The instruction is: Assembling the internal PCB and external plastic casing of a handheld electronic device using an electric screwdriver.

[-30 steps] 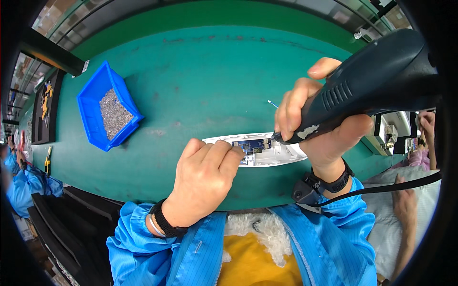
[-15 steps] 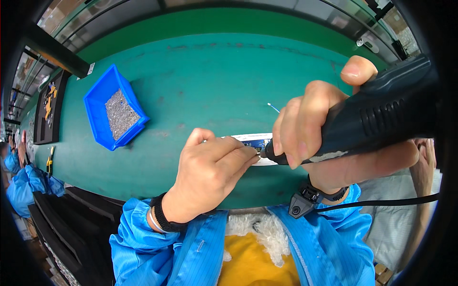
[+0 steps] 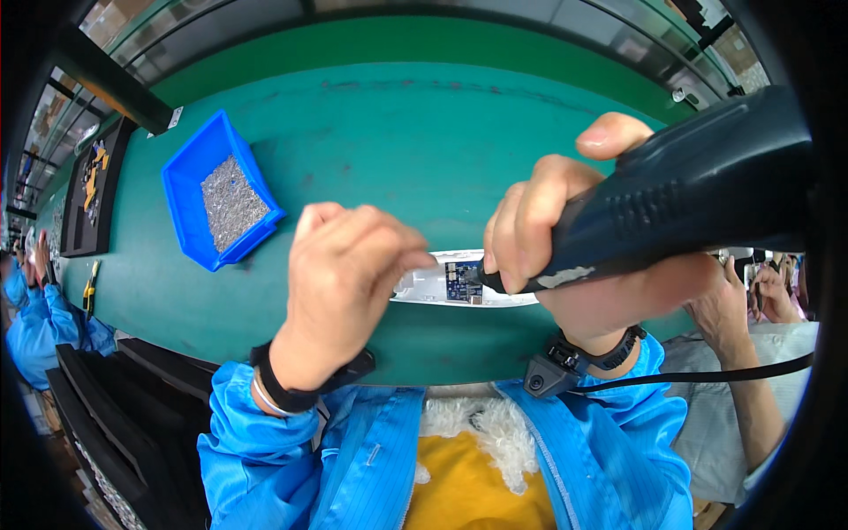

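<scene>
So one white plastic housing (image 3: 420, 290) sat on the green worktop (image 3: 380, 159) with one blue circuit board (image 3: 462, 281) in it. The right hand (image 3: 552, 221) had its grip wrapped round one dark power screwdriver (image 3: 680, 208), both blocking the housing's right end. The left hand (image 3: 340, 278) hovered by the other end, fingers bunched, couldn't tell if its grip pinched anything. Further left: one blue bin (image 3: 184, 199) of uncountable metal bits (image 3: 231, 203), one black tray (image 3: 81, 199).

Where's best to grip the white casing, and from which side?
Probably pinch the white casing at its left end, from the left: its long side faces you, the circuit board sits farther right, and the dark driver in your right hand blocks the right.
</scene>
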`<state>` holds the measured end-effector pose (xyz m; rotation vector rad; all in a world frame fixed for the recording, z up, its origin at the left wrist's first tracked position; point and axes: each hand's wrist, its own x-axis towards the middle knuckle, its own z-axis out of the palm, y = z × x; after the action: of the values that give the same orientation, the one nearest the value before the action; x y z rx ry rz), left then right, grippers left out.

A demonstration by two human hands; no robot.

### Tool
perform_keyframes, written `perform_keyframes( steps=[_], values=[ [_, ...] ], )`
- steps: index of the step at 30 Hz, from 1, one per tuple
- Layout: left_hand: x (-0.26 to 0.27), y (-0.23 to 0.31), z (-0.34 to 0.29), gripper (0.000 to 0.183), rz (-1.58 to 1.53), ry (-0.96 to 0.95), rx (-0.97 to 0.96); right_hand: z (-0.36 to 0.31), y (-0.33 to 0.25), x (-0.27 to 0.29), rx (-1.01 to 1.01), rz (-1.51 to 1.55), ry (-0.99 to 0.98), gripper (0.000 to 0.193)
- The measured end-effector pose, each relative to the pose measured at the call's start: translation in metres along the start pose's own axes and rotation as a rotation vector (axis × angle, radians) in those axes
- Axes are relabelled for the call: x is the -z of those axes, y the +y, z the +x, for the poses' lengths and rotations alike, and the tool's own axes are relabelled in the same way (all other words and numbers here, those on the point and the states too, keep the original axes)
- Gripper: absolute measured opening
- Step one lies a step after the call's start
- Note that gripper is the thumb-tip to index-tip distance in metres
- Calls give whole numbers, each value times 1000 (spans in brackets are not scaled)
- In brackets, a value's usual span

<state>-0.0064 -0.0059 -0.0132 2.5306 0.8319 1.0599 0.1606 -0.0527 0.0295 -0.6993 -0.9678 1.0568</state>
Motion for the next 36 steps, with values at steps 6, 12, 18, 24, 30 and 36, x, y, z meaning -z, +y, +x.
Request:
perform_keyframes(
  steps=[6,12,18,24,30,36],
  values=[
    [-3,-15,2,15,-30,-130,59,-1,17,3,40,-90,-97,88],
    [-16,-23,-4,17,-264,-237,118,2,28,12,149,-45,-300,83],
    [-20,-25,-7,18,-339,-296,95,-2,20,6,33,-180,-227,82],
    [-18,-21,-1,20,-307,-312,117,-3,22,5,33,-198,-197,82],
    [-17,-16,-5,20,-271,-300,165,-7,20,9,-29,-188,-323,76],
    [-16,-12,-6,21,-210,-309,207,-10,33,8,64,-20,-304,74]
  ],
)
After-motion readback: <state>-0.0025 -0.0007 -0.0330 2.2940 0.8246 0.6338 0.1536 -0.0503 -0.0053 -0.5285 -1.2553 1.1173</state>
